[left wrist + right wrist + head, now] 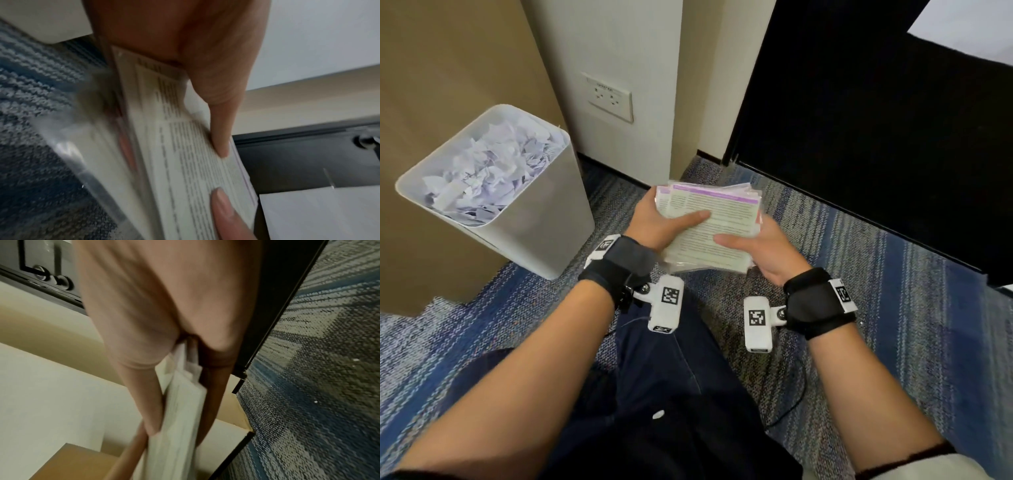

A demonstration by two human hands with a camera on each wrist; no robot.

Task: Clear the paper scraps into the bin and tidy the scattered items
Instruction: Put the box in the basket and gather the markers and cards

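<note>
Handling: the stack of printed sheets (709, 226) looks light and bendy; some sheets sit in clear plastic sleeves, so they are probably slippery and apt to fan apart. Judged best held at two opposite edges, thumbs on top and fingers beneath, as it is now.
Look: pale green pages with fine dark text and purple header bands; edges uneven, the sheets not yet squared, with clear plastic showing at the near edge.
Left hand (654, 226): grips the stack's left edge, thumb lying flat across the top page, fingers hidden underneath.
Right hand (760, 250): grips the near right corner, thumb on top, fingers curled below.
Where: the stack is held off the carpet floor (893, 274), in front of the person's knees, near the wall corner and to the right of the bin.
Bin (551, 219): white, upright on the carpet by the brown panel, filled near the rim with paper scraps (489, 164).
Stage: scraps appear cleared; squaring the sheets seems to be the step in hand.
</note>
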